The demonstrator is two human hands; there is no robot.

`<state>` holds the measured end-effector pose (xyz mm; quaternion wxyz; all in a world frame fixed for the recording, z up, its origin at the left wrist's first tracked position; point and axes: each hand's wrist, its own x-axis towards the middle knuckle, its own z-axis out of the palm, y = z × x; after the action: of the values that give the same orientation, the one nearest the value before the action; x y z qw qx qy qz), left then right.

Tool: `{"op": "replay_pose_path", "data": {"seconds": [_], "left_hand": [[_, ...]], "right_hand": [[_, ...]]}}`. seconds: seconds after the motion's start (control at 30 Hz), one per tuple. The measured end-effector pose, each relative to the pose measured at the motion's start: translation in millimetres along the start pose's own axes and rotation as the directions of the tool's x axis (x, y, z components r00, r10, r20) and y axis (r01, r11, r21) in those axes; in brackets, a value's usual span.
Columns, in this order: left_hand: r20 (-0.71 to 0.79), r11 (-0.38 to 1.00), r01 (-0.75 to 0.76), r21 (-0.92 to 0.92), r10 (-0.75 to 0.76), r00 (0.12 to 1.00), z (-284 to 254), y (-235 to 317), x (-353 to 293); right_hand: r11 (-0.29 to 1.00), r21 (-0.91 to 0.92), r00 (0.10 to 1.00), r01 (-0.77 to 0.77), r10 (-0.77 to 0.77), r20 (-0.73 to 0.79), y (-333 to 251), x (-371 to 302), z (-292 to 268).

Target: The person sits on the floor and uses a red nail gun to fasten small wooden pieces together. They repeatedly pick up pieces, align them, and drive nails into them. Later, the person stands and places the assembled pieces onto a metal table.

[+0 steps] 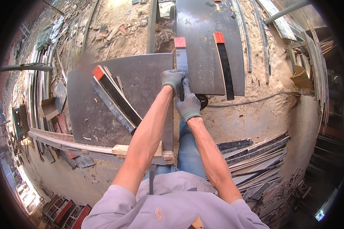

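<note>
A dark, glossy wood strip with a red far end (181, 57) lies lengthwise along the left edge of the right-hand dark panel (206, 68). Gloved in grey, my left hand (172, 81) grips the strip's near part from the left. My right hand (188, 104), also gloved, closes on its near end, one finger stretched forward along it. To the right rests a second black strip with a red end (224, 68). Several strips, one red-ended black strip (116, 95) among them, lie aslant on the left dark panel (149, 68), partly behind my left forearm.
A wooden rail (80, 147) edges the left panel's near side, with a short pale block (120, 149) on it. Sawdust and offcuts (116, 32) cover the far ground. A black cable (252, 102) runs rightward. Stacked strips (256, 156) lie at lower right; more boards (40, 95) lean left.
</note>
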<state>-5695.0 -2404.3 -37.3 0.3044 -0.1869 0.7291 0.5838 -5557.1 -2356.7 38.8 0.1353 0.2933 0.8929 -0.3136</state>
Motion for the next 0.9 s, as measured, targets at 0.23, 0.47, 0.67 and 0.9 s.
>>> {"op": "replay_pose_path", "data": {"seconds": [0.23, 0.47, 0.67, 0.9], "left_hand": [[-0.017, 0.999, -0.041, 0.036, 0.041, 0.999, 2.4, 4.3, 12.5], [-0.028, 0.999, 0.011, 0.051, -0.01, 1.0, -4.0, 33.6, 5.2], [-0.027, 1.0, 0.02, 0.024, -0.02, 0.999, -5.1, 62.8, -12.9], [-0.015, 0.992, 0.012, 0.129, -0.01, 1.0, -9.5, 62.7, 16.4]], "right_hand": [[0.999, 0.034, 0.999, 0.035, -0.034, -0.017, -3.5, 11.8, -3.1], [0.997, 0.046, 0.997, 0.063, -0.061, -0.046, -10.8, 26.8, -3.8], [0.997, 0.048, 0.997, 0.061, -0.059, -0.054, -18.8, 35.8, -10.8], [0.995, 0.06, 0.995, 0.085, -0.081, -0.054, -26.4, 50.4, -10.0]]}}
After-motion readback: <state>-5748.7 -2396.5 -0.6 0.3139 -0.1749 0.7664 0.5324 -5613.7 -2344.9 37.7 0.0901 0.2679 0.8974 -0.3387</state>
